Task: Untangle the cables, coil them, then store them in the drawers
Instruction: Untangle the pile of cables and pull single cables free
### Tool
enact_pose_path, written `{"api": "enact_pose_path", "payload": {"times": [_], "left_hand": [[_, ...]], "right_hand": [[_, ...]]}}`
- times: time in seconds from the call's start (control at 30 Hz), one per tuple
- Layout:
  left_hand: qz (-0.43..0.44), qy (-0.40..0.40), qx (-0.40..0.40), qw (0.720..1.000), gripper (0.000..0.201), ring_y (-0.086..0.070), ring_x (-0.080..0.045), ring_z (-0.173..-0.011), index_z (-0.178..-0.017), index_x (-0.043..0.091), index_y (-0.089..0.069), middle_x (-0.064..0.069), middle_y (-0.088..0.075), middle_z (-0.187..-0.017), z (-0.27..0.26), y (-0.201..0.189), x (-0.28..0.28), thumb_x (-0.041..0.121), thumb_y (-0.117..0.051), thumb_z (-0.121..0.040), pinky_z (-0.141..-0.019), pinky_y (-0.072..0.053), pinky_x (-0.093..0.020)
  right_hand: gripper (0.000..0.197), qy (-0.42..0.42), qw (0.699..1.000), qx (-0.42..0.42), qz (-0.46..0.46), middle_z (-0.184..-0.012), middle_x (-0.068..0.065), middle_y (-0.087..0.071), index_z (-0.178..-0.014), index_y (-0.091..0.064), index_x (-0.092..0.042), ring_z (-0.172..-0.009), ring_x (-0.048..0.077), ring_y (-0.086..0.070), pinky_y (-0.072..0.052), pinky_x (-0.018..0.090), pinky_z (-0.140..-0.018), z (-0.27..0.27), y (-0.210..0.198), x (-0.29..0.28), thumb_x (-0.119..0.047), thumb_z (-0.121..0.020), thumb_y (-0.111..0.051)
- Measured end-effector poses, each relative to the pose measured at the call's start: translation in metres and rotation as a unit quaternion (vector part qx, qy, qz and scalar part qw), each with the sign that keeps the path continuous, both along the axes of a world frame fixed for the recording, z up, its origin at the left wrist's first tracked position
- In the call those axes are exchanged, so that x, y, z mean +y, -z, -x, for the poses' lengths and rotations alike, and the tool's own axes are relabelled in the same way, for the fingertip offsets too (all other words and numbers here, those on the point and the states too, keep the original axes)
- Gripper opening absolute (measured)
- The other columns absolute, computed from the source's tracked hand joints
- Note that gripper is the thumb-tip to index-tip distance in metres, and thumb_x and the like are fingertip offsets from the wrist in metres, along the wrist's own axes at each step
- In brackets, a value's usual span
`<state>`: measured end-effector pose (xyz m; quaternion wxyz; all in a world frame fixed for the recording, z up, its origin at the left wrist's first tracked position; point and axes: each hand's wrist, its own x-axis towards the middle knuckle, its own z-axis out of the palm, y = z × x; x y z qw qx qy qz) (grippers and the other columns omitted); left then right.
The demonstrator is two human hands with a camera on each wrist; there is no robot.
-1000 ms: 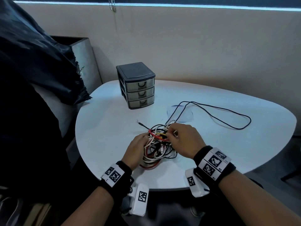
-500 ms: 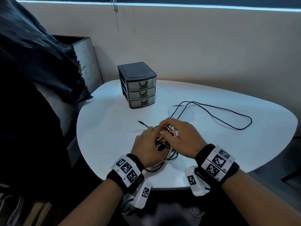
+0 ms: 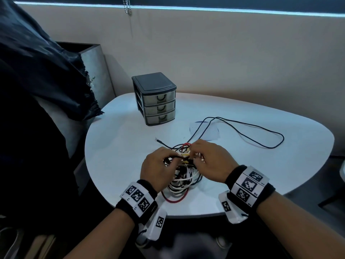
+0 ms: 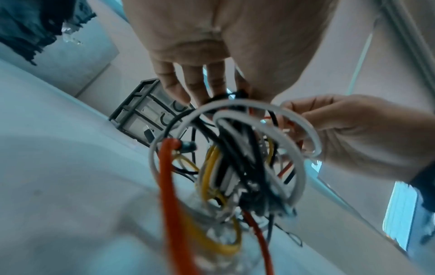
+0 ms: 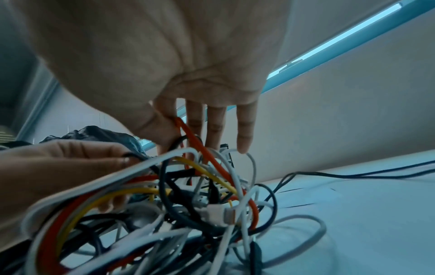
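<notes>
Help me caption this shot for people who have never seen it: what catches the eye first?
First the tangle of cables, red, white, yellow and black, at the near edge of the white table, with the left hand and right hand both picking at its top. Behind it stands a small grey drawer unit, all three drawers closed. To the right, one black cable lies in a long loose loop.

One cable tangle [image 3: 183, 172]; one drawer unit [image 3: 155, 99], three drawers; two hands
</notes>
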<state>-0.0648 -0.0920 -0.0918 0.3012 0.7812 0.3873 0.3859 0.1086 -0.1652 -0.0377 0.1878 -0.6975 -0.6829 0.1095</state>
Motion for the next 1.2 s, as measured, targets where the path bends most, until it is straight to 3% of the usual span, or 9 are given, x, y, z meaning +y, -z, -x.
{"api": "enact_pose_path", "payload": {"times": [0.1, 0.2, 0.37, 0.5, 0.6, 0.77, 0.87, 1.0, 1.2], "left_hand": [[0.028, -0.021, -0.038, 0.999, 0.009, -0.061, -0.001, -0.075, -0.082, 0.027, -0.077, 0.016, -0.071, -0.081, -0.004, -0.014, 0.004, 0.022, -0.071, -0.086, -0.072, -0.052, -0.027], [0.016, -0.015, -0.079, 0.997, 0.011, -0.058, -0.001, -0.069, -0.076, 0.027, -0.075, 0.014, -0.070, -0.076, -0.007, -0.034, -0.001, 0.018, -0.075, -0.083, -0.065, -0.047, -0.019], [0.021, 0.121, -0.082, 0.989, 0.004, -0.063, -0.009, -0.060, -0.078, 0.024, -0.074, 0.010, -0.070, -0.071, -0.008, -0.061, -0.033, 0.025, -0.073, -0.082, -0.060, -0.050, -0.020], [0.043, 0.043, -0.077, 0.995, 0.017, -0.064, -0.001, -0.089, -0.103, 0.025, -0.073, 0.015, -0.069, -0.099, -0.018, -0.064, -0.017, 0.017, -0.068, -0.089, -0.078, -0.052, -0.023], [0.058, 0.038, 0.083, 0.994, 0.056, -0.048, -0.009, -0.125, -0.133, 0.031, -0.053, 0.010, -0.054, -0.134, -0.029, -0.064, 0.009, 0.032, -0.076, -0.082, -0.106, -0.040, -0.030], [0.265, 0.193, 0.143, 0.934, 0.094, -0.050, -0.016, -0.126, -0.148, 0.031, -0.033, -0.001, -0.043, -0.148, -0.051, -0.060, 0.030, 0.030, -0.088, -0.072, -0.098, -0.041, -0.027], [0.276, 0.203, 0.172, 0.923, 0.085, -0.057, -0.011, -0.110, -0.141, 0.032, -0.043, 0.003, -0.054, -0.133, -0.051, -0.048, 0.036, 0.037, -0.087, -0.070, -0.088, -0.045, -0.024], [0.206, 0.074, 0.196, 0.956, 0.040, -0.063, -0.010, -0.078, -0.099, 0.029, -0.061, 0.008, -0.065, -0.088, -0.048, -0.031, 0.032, 0.045, -0.079, -0.067, -0.071, -0.054, -0.029], [0.176, 0.073, 0.277, 0.942, 0.041, -0.064, -0.016, -0.087, -0.083, 0.030, -0.056, 0.007, -0.066, -0.091, -0.044, -0.029, 0.029, 0.060, -0.078, -0.065, -0.073, -0.052, -0.031]], "right_hand": [[0.021, -0.003, 0.998, -0.055, 0.011, -0.111, -0.014, -0.057, -0.092, -0.069, -0.026, -0.103, 0.010, -0.051, -0.045, 0.031, -0.082, -0.003, 0.002, -0.002, -0.045, -0.085, -0.062], [0.022, 0.004, 0.993, -0.115, -0.025, -0.118, -0.007, -0.059, -0.104, -0.074, -0.028, -0.116, 0.015, -0.046, -0.048, 0.031, -0.080, -0.008, 0.009, -0.001, -0.041, -0.091, -0.061], [0.005, 0.082, 0.968, -0.137, -0.193, -0.086, 0.003, -0.056, -0.077, -0.075, -0.021, -0.088, 0.025, -0.051, -0.037, 0.025, -0.054, -0.023, 0.007, 0.002, -0.021, -0.074, -0.079], [0.019, 0.091, 0.975, -0.110, -0.169, -0.070, 0.001, -0.065, -0.085, -0.074, -0.022, -0.065, 0.031, -0.062, -0.044, 0.031, -0.052, -0.028, 0.006, 0.001, -0.022, -0.086, -0.055], [0.020, 0.068, 0.987, 0.022, -0.141, -0.080, -0.006, -0.075, -0.092, -0.075, -0.028, -0.069, 0.017, -0.066, -0.052, 0.030, -0.065, -0.031, 0.006, -0.005, -0.018, -0.093, -0.058], [0.020, 0.030, 0.993, 0.082, -0.085, -0.092, -0.016, -0.074, -0.099, -0.072, -0.035, -0.086, 0.009, -0.067, -0.055, 0.037, -0.080, -0.037, 0.002, -0.010, -0.018, -0.092, -0.063], [0.029, 0.009, 0.992, 0.117, -0.040, -0.094, -0.023, -0.073, -0.100, -0.074, -0.033, -0.091, 0.002, -0.066, -0.052, 0.029, -0.083, -0.038, -0.008, -0.015, -0.013, -0.094, -0.054], [0.024, 0.052, 0.973, 0.224, 0.000, -0.079, -0.013, -0.074, -0.082, -0.077, -0.019, -0.077, 0.001, -0.065, -0.047, 0.022, -0.072, -0.033, -0.016, -0.018, -0.011, -0.092, -0.057], [0.007, 0.123, 0.986, 0.110, 0.001, -0.069, -0.007, -0.068, -0.080, -0.067, -0.023, -0.069, 0.016, -0.065, -0.053, 0.032, -0.070, -0.028, -0.008, -0.007, -0.021, -0.086, -0.069]]}}
